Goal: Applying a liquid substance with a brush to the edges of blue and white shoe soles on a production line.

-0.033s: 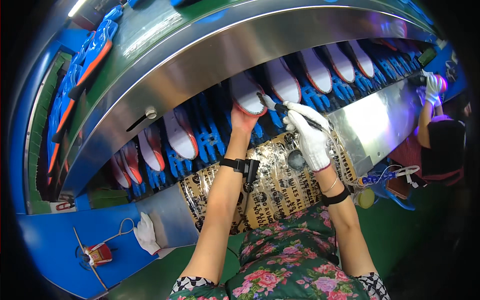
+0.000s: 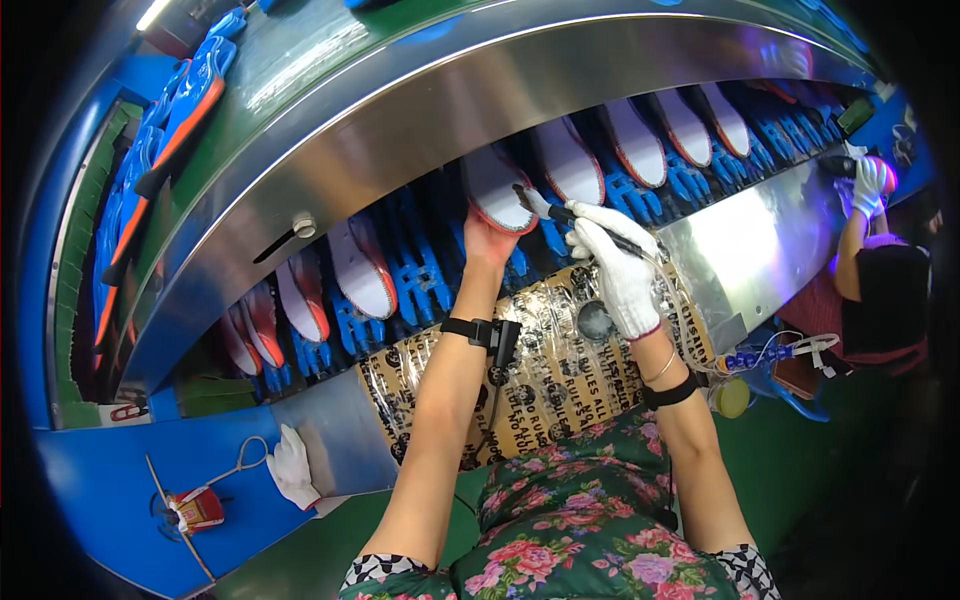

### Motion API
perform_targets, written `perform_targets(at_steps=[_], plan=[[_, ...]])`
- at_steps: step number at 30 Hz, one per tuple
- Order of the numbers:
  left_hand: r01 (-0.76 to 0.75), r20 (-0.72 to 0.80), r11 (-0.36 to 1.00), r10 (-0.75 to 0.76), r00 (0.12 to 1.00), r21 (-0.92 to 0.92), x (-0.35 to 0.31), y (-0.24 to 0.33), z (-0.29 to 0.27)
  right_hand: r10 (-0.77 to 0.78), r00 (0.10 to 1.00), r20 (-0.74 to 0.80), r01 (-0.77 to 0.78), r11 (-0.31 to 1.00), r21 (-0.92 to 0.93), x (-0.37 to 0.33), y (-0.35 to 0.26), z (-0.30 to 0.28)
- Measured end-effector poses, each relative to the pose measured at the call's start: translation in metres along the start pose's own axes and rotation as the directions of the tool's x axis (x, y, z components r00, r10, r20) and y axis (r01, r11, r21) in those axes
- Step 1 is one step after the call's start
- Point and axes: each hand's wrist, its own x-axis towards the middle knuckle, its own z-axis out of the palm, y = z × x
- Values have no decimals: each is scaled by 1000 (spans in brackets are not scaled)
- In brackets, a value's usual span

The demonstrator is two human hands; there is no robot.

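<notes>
My bare left hand (image 2: 487,243) is closed around the near end of a shoe upper (image 2: 495,185) on the rack, its white sole side up and its stitched rim red. In my white-gloved right hand (image 2: 618,268) is a brush (image 2: 537,204) with a dark handle and a thin tube running back past the wrist. The brush's dark tip touches the white underside near its right edge. Just to the right sits another white-bottomed shoe upper (image 2: 570,170), apart from both hands. The fingertips of my left hand are partly hidden under the upper.
Blue slotted holders (image 2: 420,275) carry several more uppers to both sides. A curved metal guard (image 2: 400,120) overhangs them. Before me lies a tape-covered ledge (image 2: 540,390) with a small round dish (image 2: 594,320). A loose white glove (image 2: 291,468) lies left; a co-worker's gloved hand (image 2: 868,185) is far right.
</notes>
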Motion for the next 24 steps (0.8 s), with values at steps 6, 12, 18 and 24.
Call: perform_targets(at_steps=[6,12,18,24], plan=[[99,593,995,-67,802,-21,-14,3,-1,-146,981,130,171,963,-209,24,10,21],[-10,-140,989,31,990,148,-7,-17,-6,-424,696,579,718,405,-566,46,35,5],[9,-155,971,29,988,237,-5,-9,-20,-282,672,685,740,281,-611,23,14,8],[22,-149,973,13,989,229,-11,-6,-10,-100,916,389,299,816,-494,26,-11,7]])
